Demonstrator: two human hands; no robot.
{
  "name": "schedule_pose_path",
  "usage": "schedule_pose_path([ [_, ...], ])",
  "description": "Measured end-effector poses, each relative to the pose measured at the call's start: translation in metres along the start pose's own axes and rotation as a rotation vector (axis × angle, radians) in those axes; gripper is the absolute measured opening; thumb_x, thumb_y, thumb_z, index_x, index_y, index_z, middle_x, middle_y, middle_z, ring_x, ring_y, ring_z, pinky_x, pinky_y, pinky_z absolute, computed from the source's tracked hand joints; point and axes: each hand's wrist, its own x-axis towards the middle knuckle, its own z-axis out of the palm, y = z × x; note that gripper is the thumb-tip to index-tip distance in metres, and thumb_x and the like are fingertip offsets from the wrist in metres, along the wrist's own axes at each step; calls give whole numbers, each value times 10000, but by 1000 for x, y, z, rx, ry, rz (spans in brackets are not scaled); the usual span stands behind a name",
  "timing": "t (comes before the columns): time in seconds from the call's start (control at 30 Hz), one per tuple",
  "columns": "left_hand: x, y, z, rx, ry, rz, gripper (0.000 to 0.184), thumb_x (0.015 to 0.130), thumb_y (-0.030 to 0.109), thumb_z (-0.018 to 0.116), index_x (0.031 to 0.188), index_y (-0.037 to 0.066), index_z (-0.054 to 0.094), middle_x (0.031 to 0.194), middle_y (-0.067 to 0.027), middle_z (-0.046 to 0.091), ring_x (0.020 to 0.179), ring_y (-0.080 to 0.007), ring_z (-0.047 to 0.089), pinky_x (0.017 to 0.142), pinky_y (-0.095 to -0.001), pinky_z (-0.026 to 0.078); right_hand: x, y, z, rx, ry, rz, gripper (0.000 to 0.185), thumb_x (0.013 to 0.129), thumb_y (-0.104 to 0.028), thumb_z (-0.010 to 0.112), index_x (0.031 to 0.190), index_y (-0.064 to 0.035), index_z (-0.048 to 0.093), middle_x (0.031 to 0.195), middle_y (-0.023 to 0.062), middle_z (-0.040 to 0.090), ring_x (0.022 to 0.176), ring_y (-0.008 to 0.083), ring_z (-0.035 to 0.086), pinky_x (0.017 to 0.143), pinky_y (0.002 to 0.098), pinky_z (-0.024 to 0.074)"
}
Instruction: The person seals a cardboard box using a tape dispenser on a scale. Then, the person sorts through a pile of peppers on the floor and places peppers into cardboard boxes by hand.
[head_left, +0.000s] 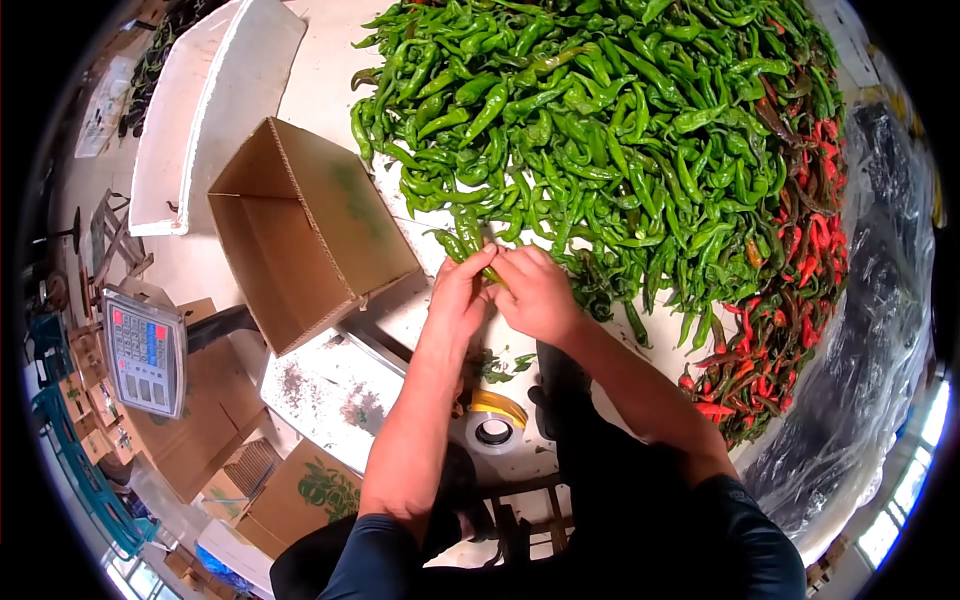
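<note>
From where I stand, the person's left hand (458, 290) and right hand (535, 292) meet over the pale work surface (400, 315), fingers drawn in narrow around a few long peppers (467, 232). Those peppers are green and glossy, poking out past the fingertips at the near edge of a big green heap (600, 130). Red and dark peppers (800, 270) line the heap's right side, beside crumpled clear plastic (840, 340). Left of the hands an open cardboard box (355, 225) lies tilted, a scale (145, 350) stands farther left, and a roll of tape (508, 440) sits below the wrists
</note>
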Motion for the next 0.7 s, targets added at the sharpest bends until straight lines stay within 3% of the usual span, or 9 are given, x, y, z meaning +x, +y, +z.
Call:
schedule_pose_path([
  [0.07, -2, 12, 0, 216, 52, 42, 269, 878, 39, 746, 1132, 56, 656, 1048, -61, 723, 935, -170, 675, 799, -325, 530, -1, 16, -2, 266, -101, 289, 270, 845, -97, 590, 1089, -17, 676, 1062, 164, 650, 966, 354, 643, 863, 419, 527],
  [0.1, -3, 16, 0, 322, 80, 64, 261, 868, 29, 753, 1110, 59, 661, 998, -47, 729, 885, -179, 687, 774, -319, 536, 5, 38, 3, 256, 5, 429, 295, 891, -162, 571, 1131, -30, 681, 1031, 188, 679, 917, 369, 660, 835, 442, 533],
  [0.17, -11, 19, 1, 469, 58, 114, 267, 869, 19, 756, 1113, 23, 648, 984, -84, 733, 817, -184, 690, 713, -311, 541, 47, 53, -7, 183, -129, 678, 315, 933, -206, 549, 1149, -14, 676, 1010, 212, 715, 889, 393, 691, 820, 484, 538],
  [0.23, -36, 30, 16, 510, 6, 111, 292, 871, 12, 756, 1135, 3, 630, 986, -106, 731, 786, -193, 692, 702, -323, 551, 74, 96, 35, -81, -99, 525, 380, 967, -259, 539, 1174, 51, 612, 978, 226, 736, 880, 398, 715, 809, 507, 542],
  [0.33, -68, 45, 30, 341, -165, 131, 360, 879, 27, 759, 1190, -9, 581, 1002, -132, 715, 792, -236, 708, 758, -375, 581, 124, 79, 48, -368, -174, 752, 437, 988, -282, 526, 1197, 101, 495, 891, 222, 739, 890, 393, 725, 785, 489, 560],
  [0.43, -86, 55, 32, 165, -282, 126, 330, 900, 51, 742, 1190, 8, 588, 1037, -122, 707, 905, -290, 729, 832, -427, 581, 127, 70, 42, -268, -118, 844, 460, 1021, -346, 460, 1206, 69, 540, 977, 313, 704, 929, 470, 691, 843, 546, 521],
  [0.47, -90, 58, 30, 105, -340, 121, 408, 917, 52, 712, 1290, 7, 555, 1106, -132, 694, 971, -309, 721, 891, -456, 565, 125, 85, 52, -397, -135, 794, 447, 954, -273, 582, 1252, 48, 494, 925, 201, 749, 853, 372, 740, 726, 466, 574],
  [0.6, -106, 73, 37, 49, -400, 200, 670, 908, 25, 672, 1507, 48, 374, 1235, -160, 661, 1049, -364, 698, 940, -501, 547, 152, 90, 54, -318, 7, 936, 295, 912, -258, 595, 899, -5, 745, 1001, 242, 738, 919, 379, 734, 803, 460, 582],
  [0.7, -117, 84, 28, 41, -420, 264, 724, 884, 29, 696, 1523, 46, 356, 1264, -175, 649, 1056, -376, 693, 949, -497, 542, 154, 84, 49, -312, 5, 978, 294, 891, -274, 617, 928, -11, 742, 1031, 248, 732, 957, 378, 727, 828, 457, 579],
])
